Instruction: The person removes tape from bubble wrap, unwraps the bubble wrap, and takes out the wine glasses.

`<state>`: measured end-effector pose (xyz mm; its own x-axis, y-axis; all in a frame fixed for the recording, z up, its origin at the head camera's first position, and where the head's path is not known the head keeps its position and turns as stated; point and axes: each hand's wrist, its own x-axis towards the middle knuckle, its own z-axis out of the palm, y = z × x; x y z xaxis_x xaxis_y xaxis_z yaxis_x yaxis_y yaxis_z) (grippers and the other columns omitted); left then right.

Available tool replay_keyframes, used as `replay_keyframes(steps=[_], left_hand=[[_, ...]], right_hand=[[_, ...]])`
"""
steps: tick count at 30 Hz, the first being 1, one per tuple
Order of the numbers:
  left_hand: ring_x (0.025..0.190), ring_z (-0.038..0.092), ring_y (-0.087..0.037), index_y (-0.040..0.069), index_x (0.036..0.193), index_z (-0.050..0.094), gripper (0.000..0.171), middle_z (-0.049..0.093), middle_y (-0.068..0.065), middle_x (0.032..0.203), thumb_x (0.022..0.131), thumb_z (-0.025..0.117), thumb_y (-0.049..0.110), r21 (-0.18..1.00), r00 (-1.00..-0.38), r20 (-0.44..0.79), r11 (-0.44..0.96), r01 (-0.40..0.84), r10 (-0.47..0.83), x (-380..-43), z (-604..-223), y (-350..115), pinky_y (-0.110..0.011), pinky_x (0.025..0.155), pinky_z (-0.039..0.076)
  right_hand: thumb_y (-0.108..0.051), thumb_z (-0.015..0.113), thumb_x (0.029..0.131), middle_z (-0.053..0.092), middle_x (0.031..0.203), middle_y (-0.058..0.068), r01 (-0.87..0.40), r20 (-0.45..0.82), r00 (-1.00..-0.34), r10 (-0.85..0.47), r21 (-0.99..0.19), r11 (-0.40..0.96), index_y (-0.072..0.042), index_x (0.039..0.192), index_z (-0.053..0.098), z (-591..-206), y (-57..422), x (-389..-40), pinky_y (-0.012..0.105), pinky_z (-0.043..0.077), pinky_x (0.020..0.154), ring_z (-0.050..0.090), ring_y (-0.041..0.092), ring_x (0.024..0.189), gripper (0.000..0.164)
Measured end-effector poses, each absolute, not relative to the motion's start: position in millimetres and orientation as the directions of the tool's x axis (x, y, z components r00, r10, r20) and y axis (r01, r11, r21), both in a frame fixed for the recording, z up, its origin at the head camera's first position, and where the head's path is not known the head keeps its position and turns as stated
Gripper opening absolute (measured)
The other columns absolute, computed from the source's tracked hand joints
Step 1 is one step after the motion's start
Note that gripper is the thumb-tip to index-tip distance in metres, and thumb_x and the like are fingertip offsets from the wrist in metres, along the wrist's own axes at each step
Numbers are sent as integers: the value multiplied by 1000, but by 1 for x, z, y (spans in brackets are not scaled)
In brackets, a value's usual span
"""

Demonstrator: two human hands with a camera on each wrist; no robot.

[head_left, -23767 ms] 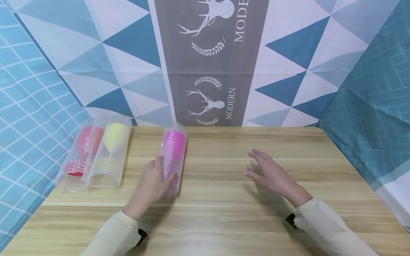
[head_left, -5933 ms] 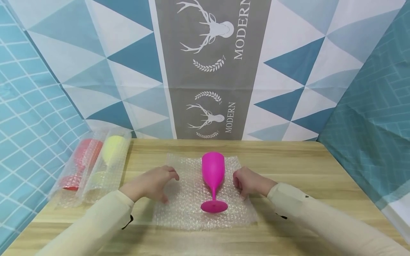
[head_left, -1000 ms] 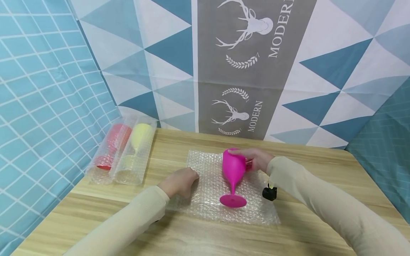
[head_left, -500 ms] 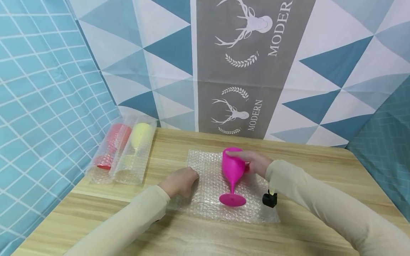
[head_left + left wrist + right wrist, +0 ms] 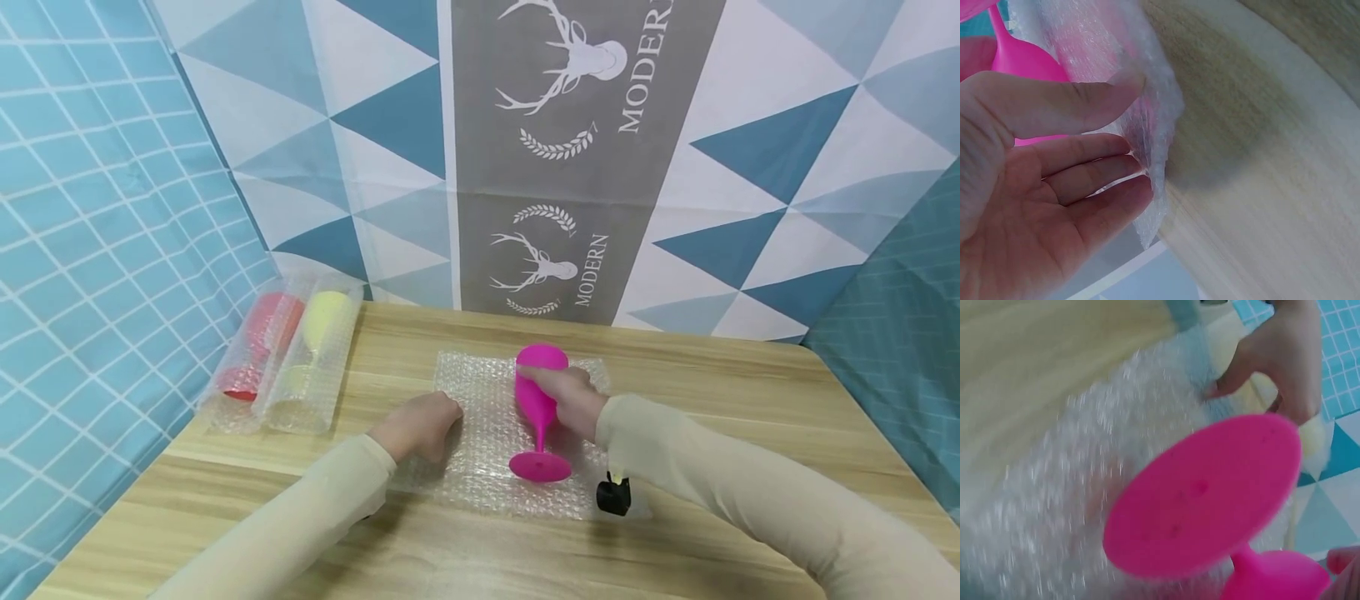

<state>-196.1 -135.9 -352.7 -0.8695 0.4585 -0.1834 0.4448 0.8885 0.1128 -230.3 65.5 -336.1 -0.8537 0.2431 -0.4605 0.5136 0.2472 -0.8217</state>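
Note:
A pink goblet [image 5: 542, 465] lies on its side on a spread sheet of bubble wrap [image 5: 487, 492], its foot towards me. My right hand [image 5: 570, 398] grips the goblet's bowl, the thumb laid across the top; its other fingers are mostly hidden behind the bowl. In the right wrist view the goblet's round foot [image 5: 1204, 500] fills the middle. At the sheet's left edge, my left hand [image 5: 423, 427] pinches the bubble wrap [image 5: 1147, 94] between thumb and fingers, as the left wrist view shows.
Two more goblets in bubble wrap, one red [image 5: 258, 337] and one yellow [image 5: 318, 342], lie side by side at the table's back left. A patterned cloth wall [image 5: 555, 167] rises behind the wooden table [image 5: 712, 433]. A small black device [image 5: 613, 493] hangs under my right wrist.
Earlier, the pink goblet lay wrapped; later it lay bare on the open sheet. In the last second my right hand has shifted slightly along the bowl towards the stem. The left hand has stayed put.

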Motion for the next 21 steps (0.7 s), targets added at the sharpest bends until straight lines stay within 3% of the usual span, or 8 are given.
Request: replay_keyframes(steps=[4, 11, 21], left_hand=[[69, 54, -14, 7, 83, 65, 31, 61, -1, 76, 59, 73, -11, 120, -872, -178, 889, 441, 457, -196, -353, -135, -29, 68, 54], [69, 55, -15, 8, 80, 63, 31, 60, 0, 74, 57, 75, -9, 118, -874, -173, 890, 440, 455, -196, -355, -135, -29, 69, 54], [64, 52, -15, 9, 73, 61, 28, 59, -1, 69, 56, 74, -10, 119, -867, -147, 878, 463, 477, -194, -353, -136, -29, 64, 53]], right_hand=[[-24, 74, 79, 56, 120, 19, 524, -492, -848, 195, -835, 168, 6, 134, 43, -338, 60, -230, 33, 54, 87, 58, 27, 101, 70], [-22, 75, 78, 54, 123, 19, 559, -555, -829, 73, -818, 131, 2, 135, 40, -332, 64, -223, 37, 53, 90, 56, 30, 106, 71], [-30, 75, 76, 57, 121, 16, 458, -490, -870, -50, -842, 284, 2, 128, 46, -309, 77, -207, 33, 54, 86, 58, 25, 101, 67]])
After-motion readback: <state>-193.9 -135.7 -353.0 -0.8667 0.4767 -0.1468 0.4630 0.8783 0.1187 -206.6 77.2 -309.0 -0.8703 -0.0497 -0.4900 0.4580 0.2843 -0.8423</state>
